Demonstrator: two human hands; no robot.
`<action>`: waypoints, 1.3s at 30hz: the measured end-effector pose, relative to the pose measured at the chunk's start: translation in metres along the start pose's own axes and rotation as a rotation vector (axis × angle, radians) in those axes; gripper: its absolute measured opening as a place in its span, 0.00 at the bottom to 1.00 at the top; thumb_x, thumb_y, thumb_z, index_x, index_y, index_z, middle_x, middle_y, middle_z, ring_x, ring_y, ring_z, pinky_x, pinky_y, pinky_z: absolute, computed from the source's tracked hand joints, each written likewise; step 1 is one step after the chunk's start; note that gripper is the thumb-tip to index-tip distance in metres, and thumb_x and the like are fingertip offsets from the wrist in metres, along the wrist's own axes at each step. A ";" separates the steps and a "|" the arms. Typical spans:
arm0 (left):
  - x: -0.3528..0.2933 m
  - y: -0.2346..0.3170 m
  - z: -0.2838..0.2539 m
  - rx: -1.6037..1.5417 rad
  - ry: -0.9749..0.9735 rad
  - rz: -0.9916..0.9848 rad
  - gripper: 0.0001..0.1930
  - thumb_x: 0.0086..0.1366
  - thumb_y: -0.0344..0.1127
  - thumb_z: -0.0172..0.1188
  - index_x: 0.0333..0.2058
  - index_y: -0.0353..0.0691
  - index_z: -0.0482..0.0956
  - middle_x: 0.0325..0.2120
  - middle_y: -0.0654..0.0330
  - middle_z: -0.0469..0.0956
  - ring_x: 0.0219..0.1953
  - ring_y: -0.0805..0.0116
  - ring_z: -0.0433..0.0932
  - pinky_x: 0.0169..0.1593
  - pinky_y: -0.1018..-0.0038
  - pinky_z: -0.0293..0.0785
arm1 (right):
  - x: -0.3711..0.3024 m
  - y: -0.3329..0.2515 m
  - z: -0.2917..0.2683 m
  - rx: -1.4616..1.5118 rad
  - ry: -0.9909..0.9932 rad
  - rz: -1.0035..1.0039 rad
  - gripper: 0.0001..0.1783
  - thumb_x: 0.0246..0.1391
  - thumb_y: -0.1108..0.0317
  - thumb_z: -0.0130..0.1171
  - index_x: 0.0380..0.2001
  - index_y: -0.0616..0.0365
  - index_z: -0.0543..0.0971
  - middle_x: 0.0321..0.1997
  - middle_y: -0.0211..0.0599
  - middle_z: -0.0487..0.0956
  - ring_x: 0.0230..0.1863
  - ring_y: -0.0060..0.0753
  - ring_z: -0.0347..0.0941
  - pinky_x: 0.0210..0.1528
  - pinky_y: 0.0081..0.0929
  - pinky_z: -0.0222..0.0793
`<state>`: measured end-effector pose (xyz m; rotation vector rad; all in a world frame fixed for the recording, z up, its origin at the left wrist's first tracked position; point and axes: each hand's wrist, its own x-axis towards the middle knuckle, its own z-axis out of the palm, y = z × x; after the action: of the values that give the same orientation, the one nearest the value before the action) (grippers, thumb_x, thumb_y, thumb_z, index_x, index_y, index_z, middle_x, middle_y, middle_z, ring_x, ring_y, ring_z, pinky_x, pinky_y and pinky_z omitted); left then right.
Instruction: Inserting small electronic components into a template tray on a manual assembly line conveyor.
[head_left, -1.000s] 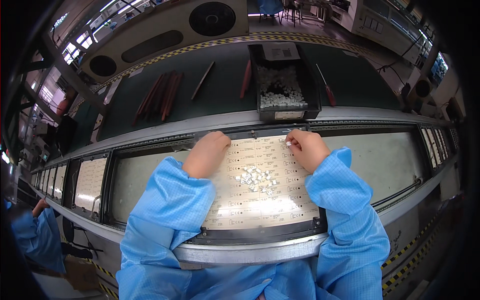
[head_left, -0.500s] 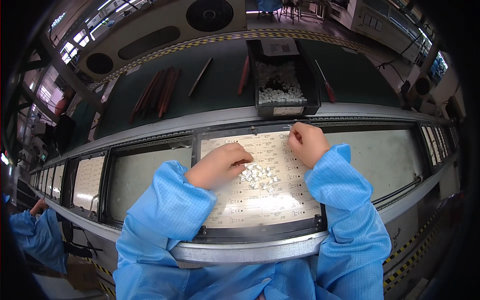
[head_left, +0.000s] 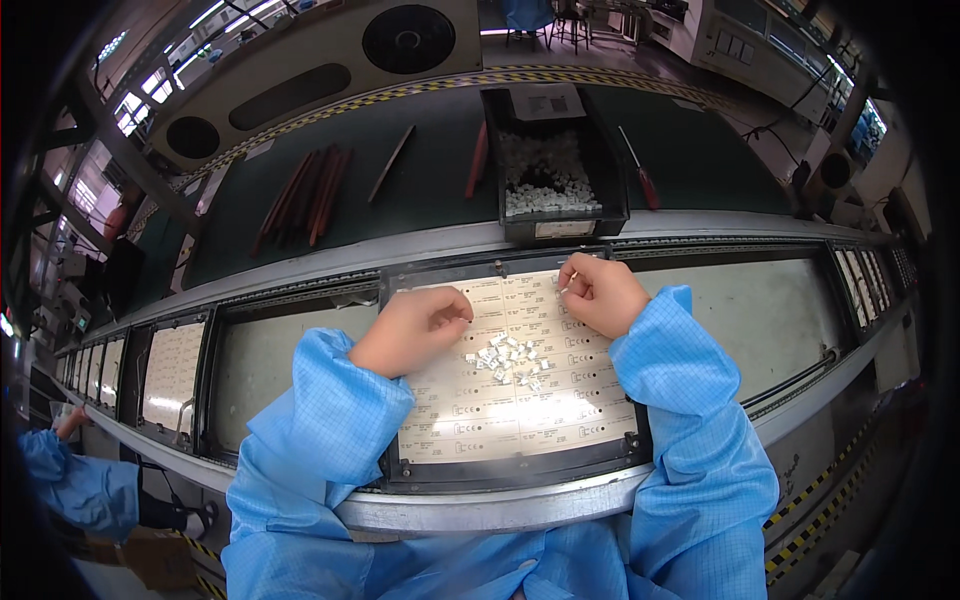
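A cream-coloured printed board panel [head_left: 470, 440] lies in a black frame [head_left: 520, 472] in front of me. On its middle rests a loose pile of small white plastic connectors [head_left: 510, 358]. My left hand [head_left: 412, 328] hovers over the panel's left side, beside the pile, with thumb and fingers curled together; whatever they hold is too small to make out. Over the panel's far right part, my right hand [head_left: 604, 296] pinches a small white connector [head_left: 566, 288] between thumb and forefinger.
Beyond the rail, a black bin [head_left: 618, 200] of white connectors stands on a green surface [head_left: 700, 160]. Several dark red sticks [head_left: 305, 198] and a red-handled screwdriver [head_left: 648, 188] lie there. More framed panels [head_left: 172, 368] line the track leftward. Another person's blue sleeve [head_left: 80, 485] shows at far left.
My left hand has drawn back leftward from the connector pile. My right hand has shifted slightly left and nearer, from the panel's far edge. The view has shifted a little.
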<state>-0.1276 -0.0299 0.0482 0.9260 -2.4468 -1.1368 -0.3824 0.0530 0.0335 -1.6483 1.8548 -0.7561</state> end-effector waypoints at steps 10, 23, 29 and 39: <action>0.000 -0.012 -0.004 0.087 0.084 0.075 0.09 0.56 0.28 0.60 0.36 0.34 0.79 0.28 0.58 0.78 0.30 0.72 0.76 0.38 0.77 0.73 | 0.000 -0.007 -0.003 -0.028 -0.006 0.022 0.06 0.49 0.75 0.58 0.33 0.61 0.76 0.23 0.33 0.75 0.26 0.24 0.72 0.31 0.22 0.70; 0.006 -0.024 -0.002 0.220 0.164 0.084 0.07 0.56 0.28 0.56 0.34 0.34 0.77 0.33 0.51 0.76 0.38 0.53 0.75 0.43 0.66 0.72 | 0.000 0.001 0.002 -0.309 0.046 -0.163 0.07 0.49 0.74 0.59 0.33 0.62 0.79 0.36 0.41 0.76 0.37 0.40 0.75 0.41 0.30 0.72; 0.010 -0.027 0.002 0.309 0.176 0.176 0.06 0.55 0.25 0.59 0.33 0.33 0.77 0.31 0.53 0.76 0.33 0.60 0.77 0.38 0.71 0.74 | -0.001 0.001 0.005 -0.353 0.062 -0.207 0.07 0.50 0.72 0.57 0.34 0.62 0.78 0.36 0.42 0.75 0.39 0.45 0.74 0.42 0.32 0.72; 0.012 -0.029 0.007 0.337 0.222 0.268 0.04 0.55 0.25 0.58 0.31 0.33 0.76 0.30 0.52 0.76 0.35 0.56 0.75 0.41 0.68 0.73 | -0.020 -0.027 -0.009 -0.384 0.086 -0.157 0.11 0.52 0.69 0.57 0.38 0.61 0.75 0.36 0.42 0.74 0.38 0.45 0.74 0.42 0.34 0.71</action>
<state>-0.1272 -0.0478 0.0215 0.7321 -2.5193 -0.5137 -0.3687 0.0707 0.0598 -2.0473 2.0450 -0.5635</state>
